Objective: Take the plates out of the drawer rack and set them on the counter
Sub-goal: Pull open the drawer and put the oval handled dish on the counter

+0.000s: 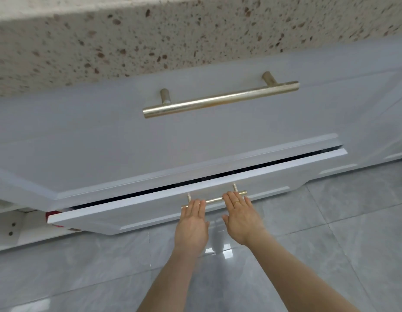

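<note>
The lower white drawer (128, 212) stands slightly out, with a narrow dark gap (195, 183) along its top edge. No plates or rack show through the gap. Both of my hands rest on its thin brass handle (214, 200). My left hand (192, 224) covers the bar's left part and my right hand (241, 219), wearing a ring, covers its right part. The fingers of both lie together over the bar, with their tips just past it. The speckled stone counter (150, 30) runs across the top of the view.
Above the lower drawer is a shut white drawer with a thick brass handle (220, 99). Glossy grey floor tiles (330, 233) lie below. An open white cabinet side with screw holes (12, 228) is at the left edge.
</note>
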{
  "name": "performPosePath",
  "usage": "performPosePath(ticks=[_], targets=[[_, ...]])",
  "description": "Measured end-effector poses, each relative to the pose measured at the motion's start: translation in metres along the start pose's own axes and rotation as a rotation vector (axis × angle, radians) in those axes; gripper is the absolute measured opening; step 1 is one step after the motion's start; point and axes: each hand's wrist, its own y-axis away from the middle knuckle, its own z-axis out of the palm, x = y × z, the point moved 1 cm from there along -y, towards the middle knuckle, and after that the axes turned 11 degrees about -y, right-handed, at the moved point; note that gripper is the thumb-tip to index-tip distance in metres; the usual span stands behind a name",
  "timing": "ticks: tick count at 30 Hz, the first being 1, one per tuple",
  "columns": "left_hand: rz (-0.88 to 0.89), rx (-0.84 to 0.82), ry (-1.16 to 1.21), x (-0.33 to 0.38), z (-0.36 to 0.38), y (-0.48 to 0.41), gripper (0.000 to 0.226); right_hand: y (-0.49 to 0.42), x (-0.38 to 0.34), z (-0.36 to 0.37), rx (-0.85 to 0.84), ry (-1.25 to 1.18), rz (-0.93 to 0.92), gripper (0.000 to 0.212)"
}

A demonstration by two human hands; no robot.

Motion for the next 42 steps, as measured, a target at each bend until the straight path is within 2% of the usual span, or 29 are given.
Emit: performPosePath(ticks=[5,8,10,11,13,14,17,20,22,24,26,29,30,32,34,39,41,42], targets=[[-0.02,-0.024,0.04,0.011,0.009,0.027,0.058,0.026,0.007,0.017,0.037,-0.028,-0.032,0.06],[0.002,0.018,0.029,0.022,0.01,0.056,0.072,0.053,0.013,0.032,0.021,0.012,-0.026,0.063],[0.03,0.075,0.032,0.03,0.01,0.076,0.072,0.074,0.016,0.04,0.015,0.017,-0.032,0.068],[0.033,0.069,0.03,0.034,0.011,0.085,0.072,0.084,0.015,0.041,0.056,0.02,-0.058,0.078],[0.048,0.056,0.049,0.041,0.016,0.103,0.072,0.104,0.014,0.041,0.155,0.003,-0.089,0.122],[0.045,0.049,0.057,0.044,0.019,0.112,0.072,0.114,0.014,0.043,0.208,-0.01,-0.089,0.136],[0.027,-0.018,0.027,0.052,0.021,0.133,0.071,0.141,0.016,0.053,0.208,0.051,-0.118,0.13],[0.063,-0.148,0.016,0.058,0.023,0.154,0.076,0.157,0.013,0.059,0.107,0.031,-0.093,0.15],[0.115,-0.15,-0.007,0.06,0.026,0.165,0.087,0.167,0.012,0.065,0.098,-0.002,-0.083,0.156],[0.182,-0.135,0.003,0.062,0.033,0.175,0.113,0.178,0.013,0.071,0.086,-0.011,-0.07,0.16],[0.258,-0.115,0.022,0.065,0.037,0.182,0.127,0.188,0.016,0.078,0.063,-0.027,-0.06,0.163],[0.3,-0.146,0.023,0.068,0.037,0.196,0.112,0.202,0.016,0.084,0.014,-0.044,-0.032,0.166],[0.294,-0.153,0.021,0.07,0.038,0.201,0.117,0.207,0.016,0.086,0.007,-0.037,-0.032,0.166],[0.265,-0.144,0.028,0.074,0.041,0.209,0.148,0.217,0.016,0.086,0.001,-0.029,-0.023,0.166],[0.217,-0.137,0.028,0.077,0.042,0.218,0.162,0.228,0.015,0.087,-0.009,-0.023,-0.015,0.165],[0.203,-0.249,0.045,0.084,0.038,0.242,0.163,0.256,0.008,0.091,0.091,0.036,-0.044,0.159],[0.18,-0.332,0.064,0.088,0.034,0.249,0.149,0.264,0.007,0.093,0.097,0.003,-0.001,0.156],[0.137,-0.344,0.052,0.088,0.033,0.252,0.133,0.267,0.007,0.094,0.073,-0.001,0.022,0.154]])
